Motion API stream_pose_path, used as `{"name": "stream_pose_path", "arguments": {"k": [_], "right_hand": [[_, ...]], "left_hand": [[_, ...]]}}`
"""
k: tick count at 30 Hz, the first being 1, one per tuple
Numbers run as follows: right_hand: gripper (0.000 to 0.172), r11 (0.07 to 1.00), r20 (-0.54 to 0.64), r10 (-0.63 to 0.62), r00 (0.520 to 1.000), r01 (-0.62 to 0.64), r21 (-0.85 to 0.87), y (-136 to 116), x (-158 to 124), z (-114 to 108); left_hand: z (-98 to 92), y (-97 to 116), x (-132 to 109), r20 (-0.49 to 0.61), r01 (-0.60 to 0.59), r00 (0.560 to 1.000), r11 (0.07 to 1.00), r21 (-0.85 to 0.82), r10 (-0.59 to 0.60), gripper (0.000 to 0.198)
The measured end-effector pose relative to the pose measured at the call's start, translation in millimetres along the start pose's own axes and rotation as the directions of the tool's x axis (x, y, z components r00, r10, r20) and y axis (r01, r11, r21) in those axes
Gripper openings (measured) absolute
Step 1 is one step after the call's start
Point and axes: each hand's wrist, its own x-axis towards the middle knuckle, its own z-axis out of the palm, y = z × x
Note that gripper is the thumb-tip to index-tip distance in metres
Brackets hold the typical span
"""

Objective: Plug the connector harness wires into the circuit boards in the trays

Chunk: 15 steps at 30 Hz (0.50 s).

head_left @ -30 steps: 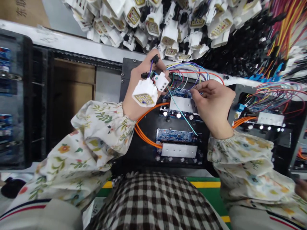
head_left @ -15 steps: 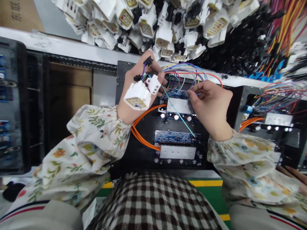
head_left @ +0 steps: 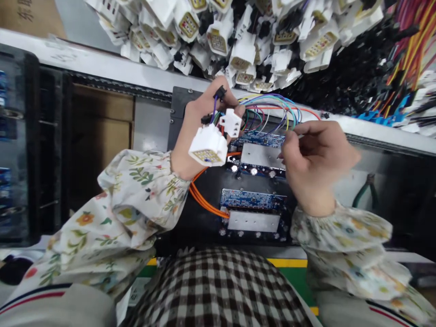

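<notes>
My left hand (head_left: 195, 131) is closed round a wire bundle that carries a large white connector (head_left: 208, 146), a smaller white connector (head_left: 231, 122) and small black plugs. Coloured wires (head_left: 272, 102) run from it to the right, over the upper blue circuit board (head_left: 260, 137). My right hand (head_left: 315, 163) is at the right end of this board, thumb and forefinger pinched at a thin wire whose tip is hidden. Below lies a second blue board (head_left: 254, 198) with a silver plate (head_left: 254, 221). Orange cables (head_left: 204, 199) curve at the left of the boards.
White connectors (head_left: 218, 38) are heaped along the top, beside black plugs and wire bundles (head_left: 413, 41). Green-handled pliers (head_left: 368, 190) lie at the right. Another black housing (head_left: 20, 150) with blue boards stands at the left.
The black housing with boards at the right has gone from view, and the pliers show there. The green wire that crossed the boards diagonally has left that spot. My right hand has moved right.
</notes>
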Motion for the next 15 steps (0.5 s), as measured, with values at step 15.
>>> {"name": "stream_pose_path", "arguments": {"k": [15], "right_hand": [[0.013,1.0,-0.134,-0.019,0.991,0.019,-0.004,10,2,26]], "left_hand": [[-3.3,0,3,0.003,0.062,0.998,0.997,-0.046,-0.062,0.029]]}}
